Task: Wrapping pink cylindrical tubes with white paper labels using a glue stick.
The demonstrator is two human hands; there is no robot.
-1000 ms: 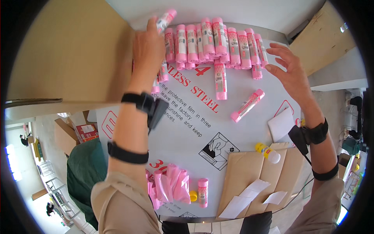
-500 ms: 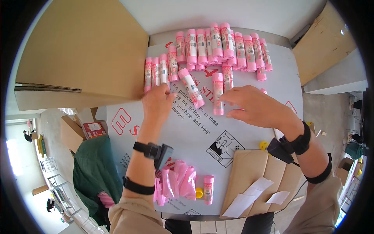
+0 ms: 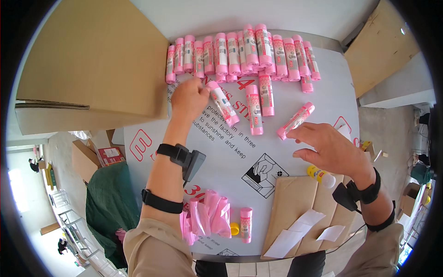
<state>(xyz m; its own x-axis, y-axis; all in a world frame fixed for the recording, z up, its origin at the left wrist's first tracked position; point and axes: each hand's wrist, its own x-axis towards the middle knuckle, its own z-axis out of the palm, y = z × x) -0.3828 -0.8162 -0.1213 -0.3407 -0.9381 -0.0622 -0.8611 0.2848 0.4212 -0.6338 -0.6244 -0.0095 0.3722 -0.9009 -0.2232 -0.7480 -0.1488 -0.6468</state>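
Observation:
My left hand (image 3: 188,99) is beside the back row, fingers loosely curled, holding nothing visible; its fingertips are at the lower end of a pink bag roll (image 3: 198,59), and contact is unclear. Just right of it, another bag roll (image 3: 223,104) lies slanted. My right hand (image 3: 325,144) is open, thumb and fingers apart, with its fingertips at the near end of a tilted bag roll (image 3: 297,120). Between the hands lie two more rolls, a nearer bag roll (image 3: 254,110) and a farther bag roll (image 3: 266,94). Several labelled rolls (image 3: 249,45) are stacked along the back.
A large cardboard box (image 3: 92,60) stands at the left. Crumpled pink plastic (image 3: 210,216), a yellow cap (image 3: 235,228) and an upright-looking roll (image 3: 246,225) are near the front edge. At right lie a yellow glue bottle (image 3: 321,176), flattened cardboard (image 3: 295,198) and white paper slips (image 3: 295,233).
Several rolls beside the box have moved back into line with the row, my left hand following. My right hand has moved right and nearer, uncovering the tilted roll and the glue bottle.

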